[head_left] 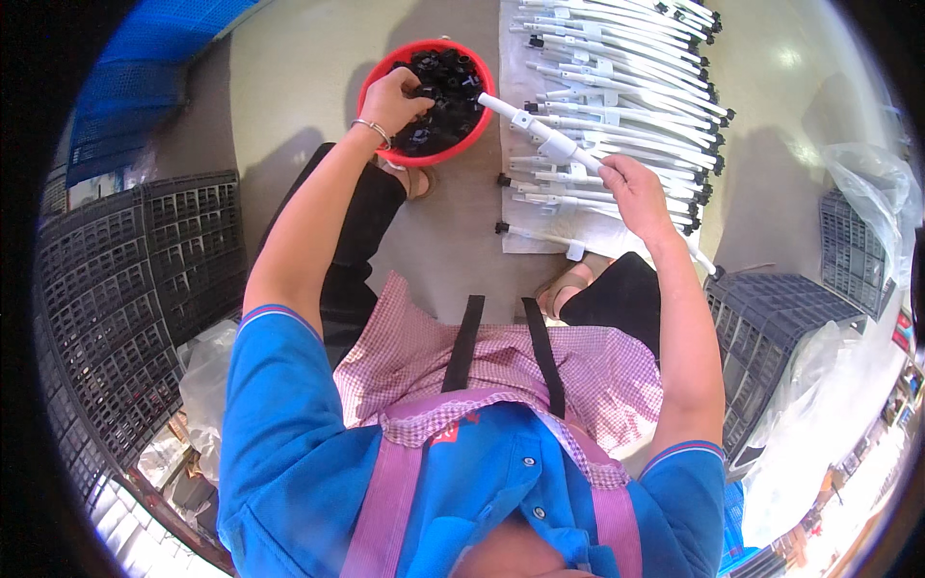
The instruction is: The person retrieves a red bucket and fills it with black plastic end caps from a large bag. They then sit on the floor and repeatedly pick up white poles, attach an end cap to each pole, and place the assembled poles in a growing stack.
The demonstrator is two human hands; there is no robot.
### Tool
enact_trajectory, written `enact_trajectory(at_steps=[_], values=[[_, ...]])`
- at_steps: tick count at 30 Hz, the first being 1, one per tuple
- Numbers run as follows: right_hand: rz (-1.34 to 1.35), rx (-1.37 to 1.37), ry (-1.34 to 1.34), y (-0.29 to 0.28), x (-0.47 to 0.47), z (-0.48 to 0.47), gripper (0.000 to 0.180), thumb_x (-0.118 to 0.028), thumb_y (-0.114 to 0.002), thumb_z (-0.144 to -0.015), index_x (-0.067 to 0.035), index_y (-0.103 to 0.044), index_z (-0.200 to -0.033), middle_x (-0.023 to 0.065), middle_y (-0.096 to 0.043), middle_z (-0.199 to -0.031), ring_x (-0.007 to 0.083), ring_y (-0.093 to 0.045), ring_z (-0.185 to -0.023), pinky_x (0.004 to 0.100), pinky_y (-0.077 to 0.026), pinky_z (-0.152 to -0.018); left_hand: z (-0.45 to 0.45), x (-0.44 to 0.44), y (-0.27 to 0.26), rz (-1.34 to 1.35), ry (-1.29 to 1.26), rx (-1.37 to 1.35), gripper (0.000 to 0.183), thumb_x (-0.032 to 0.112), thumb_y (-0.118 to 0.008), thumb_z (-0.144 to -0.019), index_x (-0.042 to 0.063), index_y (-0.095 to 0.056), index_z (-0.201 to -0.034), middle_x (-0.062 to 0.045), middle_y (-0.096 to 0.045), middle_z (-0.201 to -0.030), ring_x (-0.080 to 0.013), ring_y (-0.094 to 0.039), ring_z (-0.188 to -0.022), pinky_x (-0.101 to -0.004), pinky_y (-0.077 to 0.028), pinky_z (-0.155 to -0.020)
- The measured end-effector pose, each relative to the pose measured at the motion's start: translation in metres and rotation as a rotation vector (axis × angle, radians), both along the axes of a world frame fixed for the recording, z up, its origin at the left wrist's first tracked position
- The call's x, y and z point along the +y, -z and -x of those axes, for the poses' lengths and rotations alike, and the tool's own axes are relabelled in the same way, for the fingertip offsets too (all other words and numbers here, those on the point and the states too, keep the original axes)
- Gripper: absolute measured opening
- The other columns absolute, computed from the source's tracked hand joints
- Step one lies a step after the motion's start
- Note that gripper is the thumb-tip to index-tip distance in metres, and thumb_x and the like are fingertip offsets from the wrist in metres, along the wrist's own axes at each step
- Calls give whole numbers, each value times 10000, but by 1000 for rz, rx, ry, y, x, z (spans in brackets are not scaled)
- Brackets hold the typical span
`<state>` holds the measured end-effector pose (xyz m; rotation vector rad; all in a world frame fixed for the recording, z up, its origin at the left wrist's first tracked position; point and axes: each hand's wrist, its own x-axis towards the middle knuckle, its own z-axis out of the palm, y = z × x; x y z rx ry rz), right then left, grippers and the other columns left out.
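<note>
My left hand (pixel 399 101), with a bracelet at the wrist, reaches into a red plastic basin (pixel 433 159). Its fingertips are among small black plastic parts (pixel 441 76) that fill the basin; whether one is pinched is hidden. A white plastic tube (pixel 498 107) is gripped in my right hand (pixel 636 191). White fittings (pixel 556 147) sit along this tube, and its near end points at the basin's right rim. Its far end passes behind my wrist towards a black end piece (pixel 716 273). Below it lie many similar white tubes (pixel 636 115) in a row.
The row of tubes rests on a pale sheet (pixel 535 244) on the floor. Black plastic crates stand at the left (pixel 137 260) and at the right (pixel 780 311). Clear plastic film (pixel 802 404) drapes by the right crate. My sandalled feet (pixel 571 285) flank the floor between.
</note>
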<state>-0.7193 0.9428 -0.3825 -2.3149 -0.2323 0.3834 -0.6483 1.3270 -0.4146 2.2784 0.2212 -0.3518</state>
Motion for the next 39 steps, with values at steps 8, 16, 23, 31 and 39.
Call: enact_trajectory(at_steps=[8,16,23,31,39], values=[[-59,35,4,-40,13,7,240,-321,-520,-959,-124,-638,-1027,81,-629,-715,268,-613,-687,376,-458,-644,34,-4,-75,683,-86,-22,312,17,-625,-881,34,-614,-1192,-102,-646,-1027,-182,-670,-862,-283,-585,-732],[-139,23,7,-68,9,24,264,-333,-523,-968,-89,-619,-1003,110,-583,-681,258,-553,-610,359,-434,-602,62,-13,-118,913,58,-99,256,5,-553,-913,50,-626,-1155,-113,-638,-1159,-163,-657,-881,-261,-569,-718],[-127,30,26,-68,6,21,282,-335,-527,-971,-75,-622,-1023,108,-588,-685,238,-541,-605,336,-438,-601,59,-24,-105,775,47,-174,327,-56,-672,-818,62,-643,-1122,-13,-619,-837,-97,-578,-685,-222,-497,-647],[-145,45,-26,-62,11,8,304,-347,-529,-968,-72,-632,-1045,120,-599,-702,256,-562,-624,343,-447,-613,50,-19,-111,252,306,-527,476,-61,-756,-696,36,-639,-1147,-46,-630,-1009,-144,-598,-918,-261,-495,-824],[-146,-41,-66,-59,6,9,245,-311,-534,-951,-95,-634,-1008,134,-605,-727,322,-589,-664,390,-455,-626,45,-44,-128,36,478,-700,533,-29,-775,-654,36,-645,-1167,-118,-641,-1066,-239,-618,-986,-313,-492,-876]])
